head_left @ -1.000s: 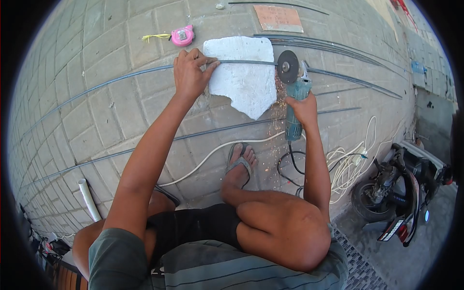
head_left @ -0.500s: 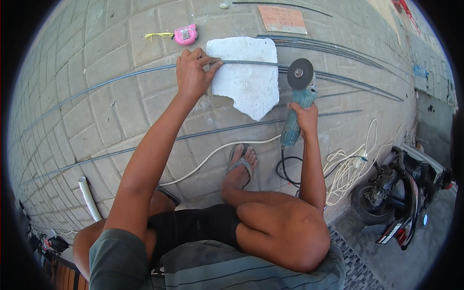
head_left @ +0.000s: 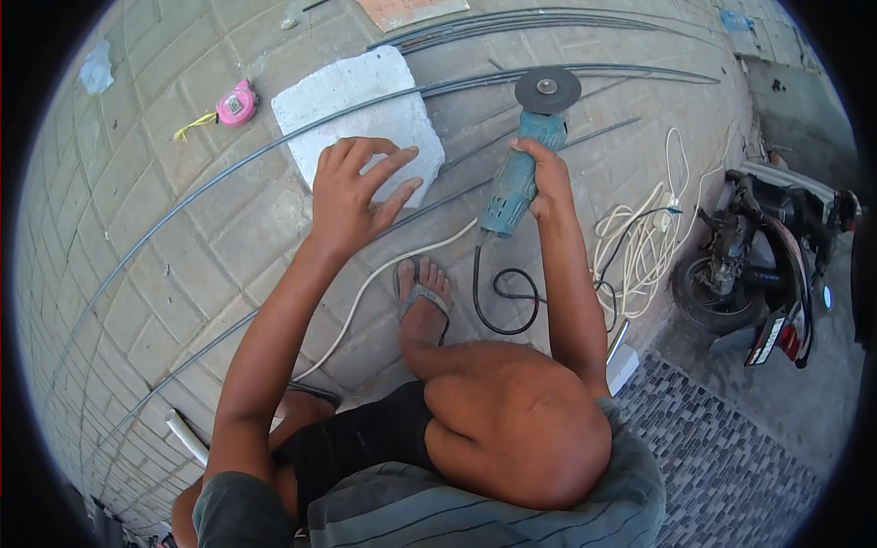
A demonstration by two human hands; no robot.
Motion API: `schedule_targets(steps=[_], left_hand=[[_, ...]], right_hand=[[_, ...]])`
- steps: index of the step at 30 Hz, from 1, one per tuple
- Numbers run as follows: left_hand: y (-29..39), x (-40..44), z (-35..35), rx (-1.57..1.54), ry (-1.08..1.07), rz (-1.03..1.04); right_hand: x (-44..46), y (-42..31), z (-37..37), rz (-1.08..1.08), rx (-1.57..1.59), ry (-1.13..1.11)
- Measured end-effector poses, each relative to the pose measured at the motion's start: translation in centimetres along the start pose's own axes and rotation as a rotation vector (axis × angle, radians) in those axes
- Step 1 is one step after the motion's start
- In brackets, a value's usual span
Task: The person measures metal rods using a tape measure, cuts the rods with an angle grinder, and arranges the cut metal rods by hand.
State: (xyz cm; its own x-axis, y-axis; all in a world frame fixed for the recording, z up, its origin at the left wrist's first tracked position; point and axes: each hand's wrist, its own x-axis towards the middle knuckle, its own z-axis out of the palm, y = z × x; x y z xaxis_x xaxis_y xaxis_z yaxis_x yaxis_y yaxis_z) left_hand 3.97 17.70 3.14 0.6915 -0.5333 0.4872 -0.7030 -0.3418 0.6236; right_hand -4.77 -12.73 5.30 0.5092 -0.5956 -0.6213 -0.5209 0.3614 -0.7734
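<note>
My right hand (head_left: 545, 173) is wrapped around the body of a teal angle grinder (head_left: 513, 187), its dark cutting disc (head_left: 548, 89) facing up at the far end. My left hand (head_left: 354, 192) hovers over the lower part of a white slab (head_left: 347, 96), fingers apart and holding nothing. Across the slab lies a long thin metal rod (head_left: 239, 164), running from the lower left toward the upper right. A second rod (head_left: 206, 347) lies nearer me, partly hidden behind my left forearm.
A pink tape measure (head_left: 237, 105) rests left of the slab. More rods (head_left: 548, 20) lie beyond it, beside a piece of cardboard (head_left: 411, 11). A coiled white cord (head_left: 630, 247) and a parked motorcycle (head_left: 731, 265) are at right. A white pipe (head_left: 185, 437) lies lower left.
My left hand has let go of the rod and drawn back toward me, fingers spreading. The view has turned, and the grinder is still in my right hand.
</note>
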Motion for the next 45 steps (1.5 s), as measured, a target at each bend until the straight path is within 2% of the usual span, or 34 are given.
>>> schedule_targets(steps=[1, 3, 4, 6, 11, 13, 17, 19, 20, 22, 26, 28, 29, 31, 32, 34, 37, 39, 45], left_hand=[[2.4, 0.5, 0.7, -0.079, -0.073, 0.084], [5.6, 0.6, 3.2, -0.269, -0.089, 0.167], [6.6, 0.3, 4.3, -0.259, -0.091, 0.171], [7.5, -0.1, 5.6, -0.327, -0.166, 0.050], [6.7, -0.7, 6.6, -0.239, -0.102, 0.255], [6.3, -1.1, 6.8, -0.205, -0.133, 0.344], [7.0, -0.9, 6.6, -0.227, -0.258, 0.360], [8.9, 0.2, 5.4, -0.498, -0.344, -0.096], [9.6, -0.1, 6.2, -0.513, -0.352, -0.073], [10.8, -1.4, 8.7, -0.928, -0.502, -0.721], [12.0, -3.0, 11.4, -0.901, -0.521, -0.611], [13.3, -3.3, 12.2, -0.544, -0.531, -0.734], [14.0, -3.4, 12.7, -0.544, -0.536, -0.729], [14.8, -3.2, 13.3, -0.433, -0.704, -0.660], [14.7, -3.3, 13.1, -0.428, -0.706, -0.668], [14.3, -2.6, 12.0, -0.278, -0.961, -0.334], [12.1, -2.8, 11.4, -0.317, -0.872, -0.281], [10.4, -2.6, 11.2, -0.335, -0.835, -0.301], [8.3, -2.0, 10.3, -0.365, -0.798, -0.333]], right_hand=[[0.0, -0.2, 0.4, 0.060, 0.099, -0.023], [0.0, -0.3, 1.2, 0.047, 0.170, -0.029], [-0.1, -0.3, 1.5, 0.040, 0.231, -0.032], [-0.4, -0.2, 1.7, 0.033, 0.239, -0.042], [-1.0, 0.0, 1.0, 0.006, 0.197, -0.056], [-1.6, 0.3, 0.9, 0.017, 0.191, -0.013], [-2.2, 1.0, 0.1, 0.010, 0.158, 0.006], [-2.3, 1.6, -0.7, 0.068, 0.248, -0.099], [-2.5, 1.8, -1.1, 0.053, 0.258, -0.078], [-3.1, 2.0, -1.8, 0.093, 0.314, -0.253], [-4.8, 1.8, -1.6, -0.006, 0.287, -0.314], [-5.0, 2.4, -1.0, -0.313, -0.091, -0.067], [-4.6, 3.0, -1.4, -0.313, -0.087, -0.062], [-3.0, 4.8, -2.2, -0.344, -0.310, 0.178], [-2.6, 5.4, -3.1, -0.337, -0.309, 0.172], [-2.0, 5.2, -5.6, -0.370, -0.557, 0.259], [0.0, 6.2, -8.8, -0.352, -0.620, 0.327], [0.8, 6.8, -10.6, -0.302, -0.680, 0.474], [3.4, 7.6, -14.8, -0.184, -0.785, 0.534]])
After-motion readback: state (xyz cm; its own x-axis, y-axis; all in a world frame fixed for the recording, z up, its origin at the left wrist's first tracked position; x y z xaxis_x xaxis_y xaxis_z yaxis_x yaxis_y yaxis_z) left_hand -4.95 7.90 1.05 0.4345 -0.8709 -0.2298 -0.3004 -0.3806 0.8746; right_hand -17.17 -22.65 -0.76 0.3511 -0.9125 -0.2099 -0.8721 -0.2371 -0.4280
